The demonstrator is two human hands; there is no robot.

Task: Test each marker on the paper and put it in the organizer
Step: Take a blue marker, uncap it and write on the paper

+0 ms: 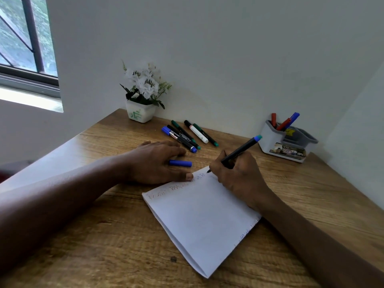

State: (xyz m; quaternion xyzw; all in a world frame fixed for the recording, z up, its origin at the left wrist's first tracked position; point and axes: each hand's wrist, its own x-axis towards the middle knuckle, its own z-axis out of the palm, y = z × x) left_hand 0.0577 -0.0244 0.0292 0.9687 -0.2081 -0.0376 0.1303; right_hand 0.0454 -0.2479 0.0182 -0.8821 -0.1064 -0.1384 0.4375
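Two hands over a wooden table, set in a corner of pale walls. Right hand curled tight around a black marker with a blue end, tip down on the far edge of the white paper, barrel slanting up and to the right. Left hand flat and spread, palm down on the table, thumb tip pressing the paper's far edge; a blue cap pinched between its fingers, poking out to the right. Faint handwriting along the far edge of the sheet, too blurred to read; more scribbles near its right edge. Sheet lying at an angle, one corner pointing toward the viewer.

Five loose markers lying side by side on the table beyond the left hand, close together: one with blue ends, three dark with green tips, one white with a black cap. All capped as far as can be told.

Grey organizer at the far right of the table, against the wall, well apart from the paper. Three markers standing in its back left compartment: two red and one blue, leaning right. Other compartments dark, contents not clear. Picture label on its front face.

White flowers in a small white pot at the far left corner of the table. Window with dark frame at upper left.
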